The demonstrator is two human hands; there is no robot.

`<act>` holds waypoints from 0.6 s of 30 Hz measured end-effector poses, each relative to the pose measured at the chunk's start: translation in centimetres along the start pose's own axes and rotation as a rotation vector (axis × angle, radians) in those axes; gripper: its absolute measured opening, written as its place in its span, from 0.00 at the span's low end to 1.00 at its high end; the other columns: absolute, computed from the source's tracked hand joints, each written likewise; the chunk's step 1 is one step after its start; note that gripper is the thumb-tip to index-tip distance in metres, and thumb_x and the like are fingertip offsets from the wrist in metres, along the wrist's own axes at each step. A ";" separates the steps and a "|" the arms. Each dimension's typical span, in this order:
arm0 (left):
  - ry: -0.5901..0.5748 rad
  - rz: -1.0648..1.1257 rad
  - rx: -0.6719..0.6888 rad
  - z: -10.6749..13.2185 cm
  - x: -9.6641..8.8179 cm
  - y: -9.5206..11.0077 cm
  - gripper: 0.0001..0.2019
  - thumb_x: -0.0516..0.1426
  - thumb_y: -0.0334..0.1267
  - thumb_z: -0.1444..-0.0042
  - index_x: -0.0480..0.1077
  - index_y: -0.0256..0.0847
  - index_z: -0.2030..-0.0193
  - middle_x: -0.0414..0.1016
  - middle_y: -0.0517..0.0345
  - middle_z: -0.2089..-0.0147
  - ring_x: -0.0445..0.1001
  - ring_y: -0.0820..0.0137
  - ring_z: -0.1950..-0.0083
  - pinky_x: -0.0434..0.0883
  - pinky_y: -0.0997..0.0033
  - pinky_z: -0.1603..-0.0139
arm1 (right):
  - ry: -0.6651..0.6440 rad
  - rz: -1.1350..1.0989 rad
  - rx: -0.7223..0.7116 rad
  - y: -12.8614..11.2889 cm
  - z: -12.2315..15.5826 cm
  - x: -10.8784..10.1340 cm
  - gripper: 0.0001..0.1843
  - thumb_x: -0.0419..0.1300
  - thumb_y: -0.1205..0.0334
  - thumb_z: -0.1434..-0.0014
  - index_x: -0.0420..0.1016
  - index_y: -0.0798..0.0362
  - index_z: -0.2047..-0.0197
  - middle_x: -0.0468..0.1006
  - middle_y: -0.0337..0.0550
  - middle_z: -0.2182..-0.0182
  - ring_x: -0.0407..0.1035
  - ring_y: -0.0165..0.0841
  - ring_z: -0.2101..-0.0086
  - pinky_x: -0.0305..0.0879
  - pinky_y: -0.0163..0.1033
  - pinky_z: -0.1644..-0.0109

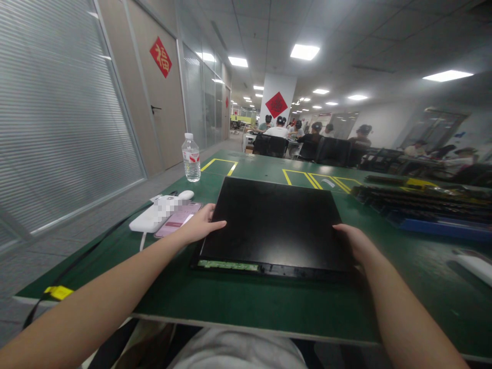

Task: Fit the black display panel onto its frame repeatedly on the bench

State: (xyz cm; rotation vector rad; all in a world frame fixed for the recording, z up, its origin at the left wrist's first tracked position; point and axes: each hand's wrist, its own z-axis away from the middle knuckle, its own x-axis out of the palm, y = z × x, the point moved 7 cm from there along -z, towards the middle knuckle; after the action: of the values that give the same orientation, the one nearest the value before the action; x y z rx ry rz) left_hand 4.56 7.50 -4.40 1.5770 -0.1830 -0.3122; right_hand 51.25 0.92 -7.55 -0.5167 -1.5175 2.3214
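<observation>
A black LCD screen panel (274,220) lies face up over the green table in front of me, with a strip of green circuit board (228,265) along its near edge. My left hand (203,224) grips the panel's left edge, thumb on the front face and fingers wrapped round the side. At the opposite edge, my right hand (355,243) holds the panel the same way, its thumb tip on the face and its other fingers mostly hidden. Whether the panel rests flat or is slightly raised, I cannot tell.
Left of the panel are a phone (179,219), a white power bank (154,212) with a cable, and a water bottle (191,158). Stacked dark panels (418,200) and a blue tray (442,228) occupy the right side. Yellow tape (303,179) marks the far tabletop (261,163). People sit beyond.
</observation>
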 end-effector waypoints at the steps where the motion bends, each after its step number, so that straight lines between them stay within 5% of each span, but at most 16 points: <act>1: -0.003 0.004 -0.001 0.0 0.0 0.0 0.31 0.71 0.41 0.60 0.64 0.41 0.51 0.80 0.48 0.51 0.79 0.50 0.48 0.77 0.47 0.51 | 0.001 -0.016 0.014 0.1 0.1 0.0 0.09 0.62 0.59 0.51 0.76 0.51 0.64 0.80 0.47 0.75 0.75 0.43 0.70 0.71 0.45 0.67; 9: -0.010 -0.059 0.027 -0.1 -0.1 -0.1 0.30 0.70 0.44 0.58 0.63 0.41 0.51 0.80 0.47 0.51 0.79 0.51 0.49 0.77 0.49 0.52 | -0.011 -0.016 0.010 -0.1 0.3 0.2 0.10 0.62 0.59 0.50 0.77 0.52 0.63 0.80 0.49 0.75 0.76 0.44 0.70 0.71 0.45 0.66; 18: 0.133 -0.279 0.174 -0.5 -1.3 -0.1 0.33 0.69 0.47 0.60 0.69 0.40 0.47 0.75 0.43 0.43 0.71 0.48 0.39 0.65 0.46 0.37 | -0.009 0.026 -0.030 -0.2 -0.1 -0.1 0.10 0.62 0.59 0.50 0.77 0.51 0.64 0.80 0.48 0.74 0.76 0.44 0.69 0.71 0.46 0.66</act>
State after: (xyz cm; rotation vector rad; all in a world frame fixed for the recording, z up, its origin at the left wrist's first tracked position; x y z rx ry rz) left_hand 3.47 8.35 -4.42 1.7921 0.1178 -0.4149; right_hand 51.38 1.08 -7.38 -0.5378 -1.5609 2.3268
